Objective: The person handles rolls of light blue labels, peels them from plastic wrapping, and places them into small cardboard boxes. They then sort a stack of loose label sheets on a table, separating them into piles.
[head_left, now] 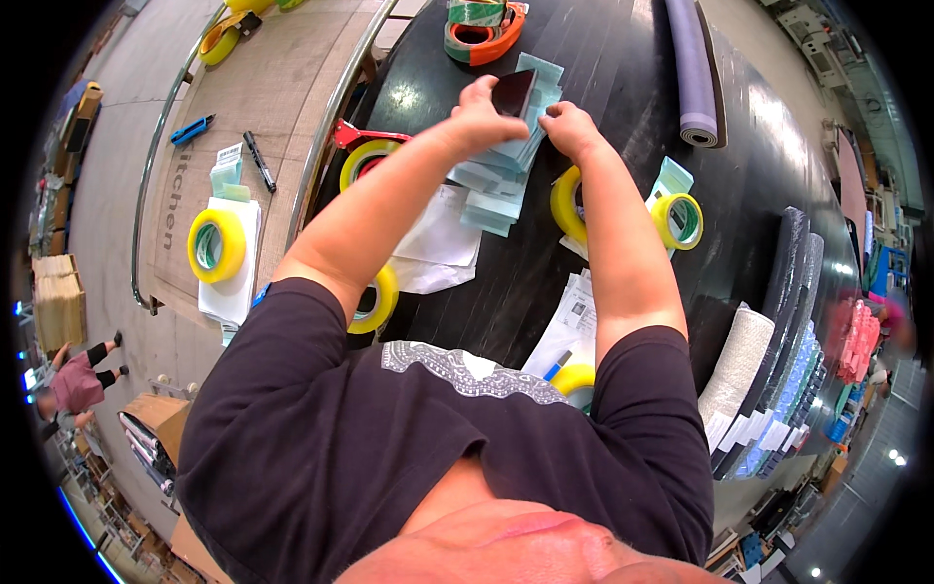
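The person is leaning over a black desk [623, 78], both arms stretched out in front. The left hand [484, 115] is pinching a small dark flat card [513, 92] by its lower edge, thumb and fingers closing on it so it is standing up at a tilt above a fanned stack of pale teal packets [506, 180]. The right hand [572, 128] is resting with curled fingers on the stack's right side, pressing down on the top packets; its grip is narrow, but I cannot tell whether it is actually pinching a packet or only steadying the pile.

The dark card is looking thin, stiff and light, with a glossy face that is likely to be slippery, so holding it by the edges seems the safer way. The packets are looking like thin, flexible sleeves that would slide over one another easily; taking one by a corner or short edge would probably be best.

Around the hands, yellow tape rolls [678, 220] are lying on the desk to either side, an orange tape dispenser [482, 37] is sitting beyond the stack, and a rolled grey mat [693, 78] is lying further right. White paper sheets [440, 238] are lying under the left forearm.
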A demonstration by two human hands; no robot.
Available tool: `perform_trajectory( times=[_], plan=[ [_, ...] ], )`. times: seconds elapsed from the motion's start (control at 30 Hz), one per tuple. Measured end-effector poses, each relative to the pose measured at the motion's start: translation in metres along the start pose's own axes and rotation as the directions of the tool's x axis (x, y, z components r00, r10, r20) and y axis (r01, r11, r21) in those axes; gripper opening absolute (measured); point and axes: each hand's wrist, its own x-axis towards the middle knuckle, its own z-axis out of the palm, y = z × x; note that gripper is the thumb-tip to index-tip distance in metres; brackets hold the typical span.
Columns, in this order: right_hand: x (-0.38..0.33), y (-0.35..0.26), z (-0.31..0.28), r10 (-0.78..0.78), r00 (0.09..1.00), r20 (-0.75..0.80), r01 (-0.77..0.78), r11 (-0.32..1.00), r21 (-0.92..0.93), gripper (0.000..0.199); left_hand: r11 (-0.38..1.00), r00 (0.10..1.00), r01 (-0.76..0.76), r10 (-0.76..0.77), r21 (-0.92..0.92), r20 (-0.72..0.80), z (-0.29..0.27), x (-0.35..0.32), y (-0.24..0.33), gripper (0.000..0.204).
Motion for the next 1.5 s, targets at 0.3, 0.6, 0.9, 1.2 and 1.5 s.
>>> perform_trajectory(
  times=[0.3,0.6,0.9,1.2,1.5],
  plan=[
    [-0.038,-0.050,-0.013,-0.184,0.971,-0.150,0.130,0.942,-0.309,0.061,0.978,0.983,-0.077,0.107,-0.194,0.148,-0.104,0.018,-0.018,0.096],
    [-0.052,-0.064,-0.003,-0.171,0.970,0.175,0.241,0.790,-0.564,0.118,0.622,0.917,-0.397,0.303,0.675,0.260,-0.118,0.012,-0.044,0.096],
    [-0.056,-0.053,-0.021,-0.246,0.960,0.133,0.278,0.885,-0.373,0.119,0.622,0.950,-0.251,0.011,0.742,0.312,-0.119,0.014,-0.027,0.101],
    [-0.056,-0.067,-0.045,-0.623,0.770,-0.135,0.626,0.699,0.345,0.110,0.809,0.883,-0.462,0.458,0.362,0.102,-0.051,-0.014,0.001,0.085],
    [-0.027,-0.020,-0.025,-0.033,0.984,-0.173,0.114,0.865,0.489,0.051,0.943,0.974,-0.221,0.226,-0.248,-0.009,-0.072,-0.024,-0.029,0.068]
  ],
)
